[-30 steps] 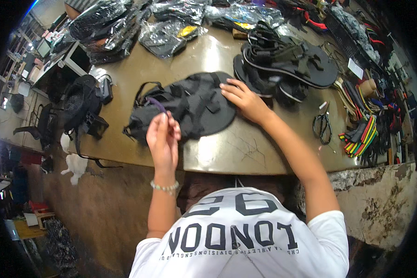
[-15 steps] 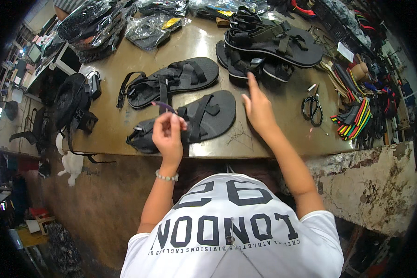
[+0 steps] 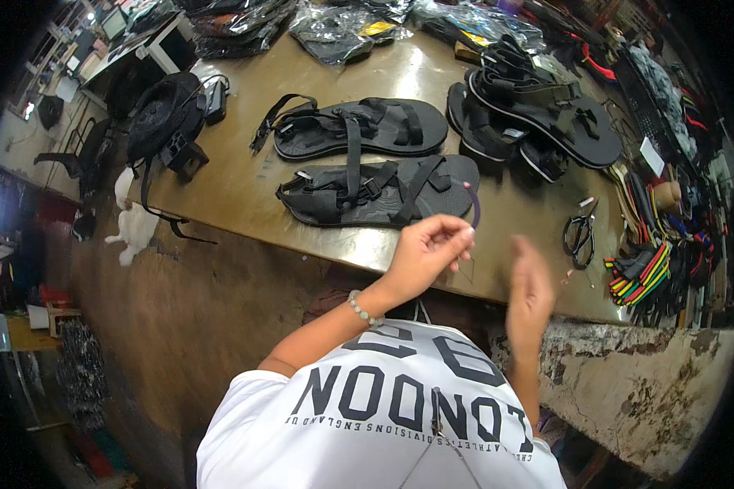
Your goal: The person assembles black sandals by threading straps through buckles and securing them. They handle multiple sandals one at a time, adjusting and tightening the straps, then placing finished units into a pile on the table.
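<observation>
We pinch a purple strip (image 3: 477, 210) in our left hand (image 3: 426, 254), fingers pressed together; it curves up and away from us, tip bending left, over the toe of the near sandal (image 3: 458, 178). This and the far sandal (image 3: 426, 126) lie left-to-right on the counter (image 3: 236, 179), toes right. Our blurred right hand (image 3: 532, 289) has loosely extended fingers, holding nothing visible.

Dressed in a white T-shirt (image 3: 367, 456) with short sleeves (image 3: 251, 393), printed with oversized dark numerals (image 3: 470, 354), bold block lettering (image 3: 416, 409) and one finer line beneath. Wearing a thin chain (image 3: 420, 463) with a small pendant (image 3: 438, 427), plus a pale beaded bracelet (image 3: 361, 310) around the left wrist (image 3: 380, 299).
</observation>
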Tool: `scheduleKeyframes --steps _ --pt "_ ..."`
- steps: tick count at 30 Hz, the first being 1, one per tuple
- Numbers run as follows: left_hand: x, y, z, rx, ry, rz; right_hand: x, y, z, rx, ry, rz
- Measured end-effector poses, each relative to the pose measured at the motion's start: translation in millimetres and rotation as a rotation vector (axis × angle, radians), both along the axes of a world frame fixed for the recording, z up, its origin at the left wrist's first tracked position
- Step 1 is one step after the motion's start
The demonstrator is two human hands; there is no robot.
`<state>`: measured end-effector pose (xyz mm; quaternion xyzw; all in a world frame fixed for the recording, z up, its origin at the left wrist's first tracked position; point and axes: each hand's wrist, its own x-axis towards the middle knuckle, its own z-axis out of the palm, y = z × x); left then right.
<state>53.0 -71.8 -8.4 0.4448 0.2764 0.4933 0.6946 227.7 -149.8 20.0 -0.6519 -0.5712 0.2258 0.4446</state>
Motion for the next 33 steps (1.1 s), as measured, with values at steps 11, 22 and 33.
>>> scheduleKeyframes --steps 11,22,33 --pt "-94.2 33.0 27.0 0.555 0.836 0.677 -17.7 67.0 -5.1 -0.026 0.868 0.2" --pt "-54.4 69.3 35.2 0.671 0.891 -0.094 90.4 14.6 -28.4 -0.411 0.277 -0.16" --pt "-39.3 76.9 15.3 0.571 1.239 0.075 -39.0 114.2 -29.2 0.12 0.588 -0.004"
